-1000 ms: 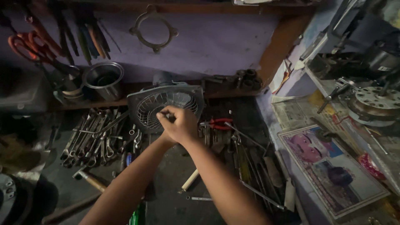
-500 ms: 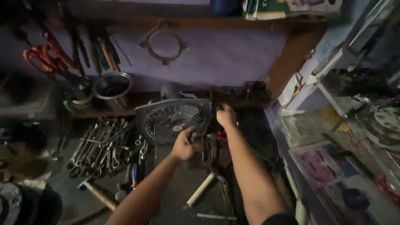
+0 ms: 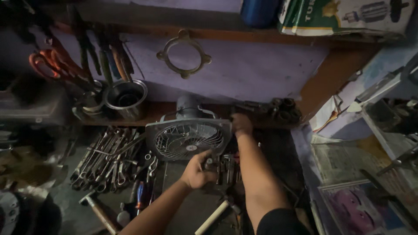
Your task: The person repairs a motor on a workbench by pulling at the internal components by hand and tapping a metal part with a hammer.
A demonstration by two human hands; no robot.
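Hands frame one small grey fan (image 3: pixel 188 138), square-bodied with a round wire grille and a motor housing behind, tilted against the workbench's back ledge. Left hand (image 3: pixel 198 170) is curled closed on the fan's lower right corner; right hand (image 3: pixel 241 124) clasps its upper right corner, one wooden-handled hammer (image 3: pixel 98 209) lying well left.

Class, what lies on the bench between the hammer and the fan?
In the head view, a pile of spanners lies between the hammer and the fan.
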